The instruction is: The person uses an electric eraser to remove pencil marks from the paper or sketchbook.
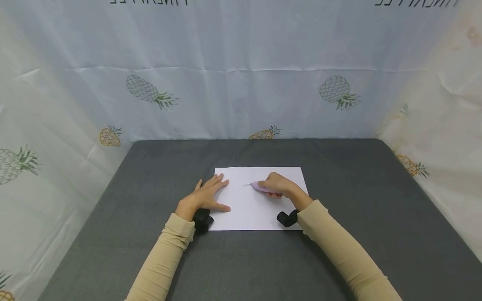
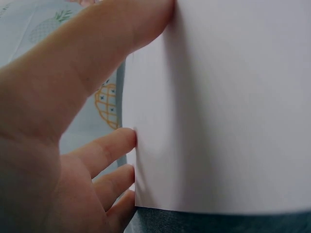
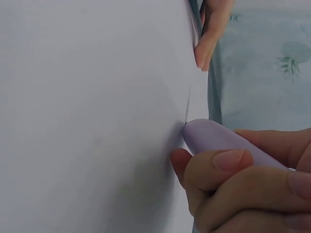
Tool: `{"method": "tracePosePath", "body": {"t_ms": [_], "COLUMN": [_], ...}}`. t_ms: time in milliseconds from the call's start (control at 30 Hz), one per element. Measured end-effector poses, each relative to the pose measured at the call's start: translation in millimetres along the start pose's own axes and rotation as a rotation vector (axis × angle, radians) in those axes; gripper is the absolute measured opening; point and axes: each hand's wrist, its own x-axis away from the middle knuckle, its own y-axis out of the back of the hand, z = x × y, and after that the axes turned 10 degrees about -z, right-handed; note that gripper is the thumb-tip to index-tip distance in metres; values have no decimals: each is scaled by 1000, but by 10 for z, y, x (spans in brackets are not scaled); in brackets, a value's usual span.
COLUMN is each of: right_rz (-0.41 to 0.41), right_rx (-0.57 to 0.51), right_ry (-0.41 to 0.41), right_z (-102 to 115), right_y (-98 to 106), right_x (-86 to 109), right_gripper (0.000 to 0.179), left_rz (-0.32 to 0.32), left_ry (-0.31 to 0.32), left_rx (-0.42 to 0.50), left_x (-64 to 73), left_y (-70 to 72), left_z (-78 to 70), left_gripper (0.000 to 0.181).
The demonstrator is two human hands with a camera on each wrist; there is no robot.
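Note:
A white sheet of paper [image 1: 244, 213] lies on the dark table. My left hand [image 1: 205, 195] rests at its left edge, fingers spread, with the thumb and fingertips on the sheet; the left wrist view shows this hand [image 2: 82, 136] beside the paper [image 2: 243, 121]. In my right hand [image 1: 278, 184] is a thick, light-purple, pen-shaped tool [image 1: 259, 187], held in curled fingers. Its rounded nose [image 3: 199, 131] meets the paper in the right wrist view. A thin dark line [image 3: 188, 104] runs from that tip toward the left hand.
Dark grey cloth covers the table [image 1: 241, 267]. Behind it hangs a pale curtain [image 1: 241, 100] printed with pineapples, and similar fabric stands at both sides. Black wrist devices sit under each wrist, the right one [image 1: 287, 219] over the sheet's lower right part.

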Motion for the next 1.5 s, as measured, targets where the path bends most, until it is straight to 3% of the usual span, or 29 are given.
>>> {"method": "tracePosePath", "body": {"t_ms": [600,867,1100,1333,1500], "right_rz": [12,0,-5,-18,-18], "right_rx": [50,10,61,20,66], "right_ry": [-20,0,-19,8,-2], "right_z": [30,42,26,41,15], "right_y": [26,-16,-3,-26,-4], "right_x": [30,-13,17,10,43], "right_gripper": [37,36,39,37,40], "left_rz": [4,7,5,5,4], "left_ry": [0,1,5,3,5], "left_rx": [6,3,4,4,9], "left_x": [11,5,-1,2,17], "left_y": [18,13,14,13,18], "left_z": [-4,-2,0,-2,-12], "left_gripper": [95,95,95,95,95]}}
